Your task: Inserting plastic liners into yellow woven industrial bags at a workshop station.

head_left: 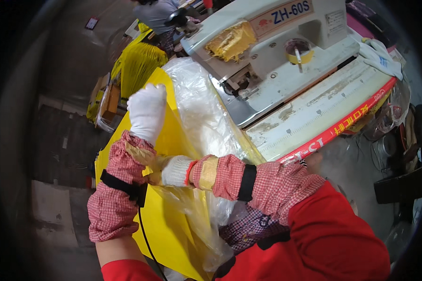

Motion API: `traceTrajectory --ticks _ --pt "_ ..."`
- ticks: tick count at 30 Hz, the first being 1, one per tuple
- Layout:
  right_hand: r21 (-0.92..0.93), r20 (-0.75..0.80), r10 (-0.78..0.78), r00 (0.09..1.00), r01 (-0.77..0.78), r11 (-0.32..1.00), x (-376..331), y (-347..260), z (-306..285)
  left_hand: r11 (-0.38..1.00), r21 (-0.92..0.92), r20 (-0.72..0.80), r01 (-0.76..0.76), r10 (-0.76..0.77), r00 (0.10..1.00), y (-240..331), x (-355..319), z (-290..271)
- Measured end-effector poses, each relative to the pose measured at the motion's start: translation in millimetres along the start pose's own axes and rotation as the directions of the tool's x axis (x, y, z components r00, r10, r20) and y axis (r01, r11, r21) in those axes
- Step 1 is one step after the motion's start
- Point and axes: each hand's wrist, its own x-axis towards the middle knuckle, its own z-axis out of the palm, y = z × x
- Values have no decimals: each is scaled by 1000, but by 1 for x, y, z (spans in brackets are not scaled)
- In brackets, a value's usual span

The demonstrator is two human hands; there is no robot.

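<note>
My left hand (146, 112), in a white glove, is over large yellow sheets (162, 229), its back toward me. Its fingers are curled down out of sight, and I cannot make out what they hold. My right hand (176, 171), also gloved, reaches across from the right at the left forearm; its fingers are hidden behind that arm. Crumpled clear plastic film (197, 100) lies along the right side of the yellow sheets, and more of it hangs below my right wrist. Checked sleeve covers and black straps wrap both forearms.
A large grey machine (267, 51) shaped like a sewing machine fills the upper right, with a tape roll (305, 57) on it. Its pale bed (295, 114) borders the film. A white glove (382, 58) lies behind. Pleated yellow material (140, 65) and another person (157, 16) are beyond.
</note>
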Motion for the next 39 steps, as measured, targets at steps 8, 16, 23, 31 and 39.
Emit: traceTrajectory --ticks 8,16,23,31,39 --pt "31 282 -6 959 -3 1000 -16 -15 -9 944 -220 223 247 -198 955 -5 31 24" --pt "621 -570 -806 159 725 -297 -107 -10 133 998 -60 -84 -10 5 996 -131 108 -77" --pt "-255 296 212 931 -137 957 -196 57 35 897 -392 50 206 -202 978 -128 87 -113" --pt "63 -631 493 599 -594 802 -237 6 -106 908 -392 80 150 -129 988 -107 86 -107" --pt "649 -390 516 763 -170 742 -200 -20 -102 992 33 38 -120 119 992 -82 87 -114"
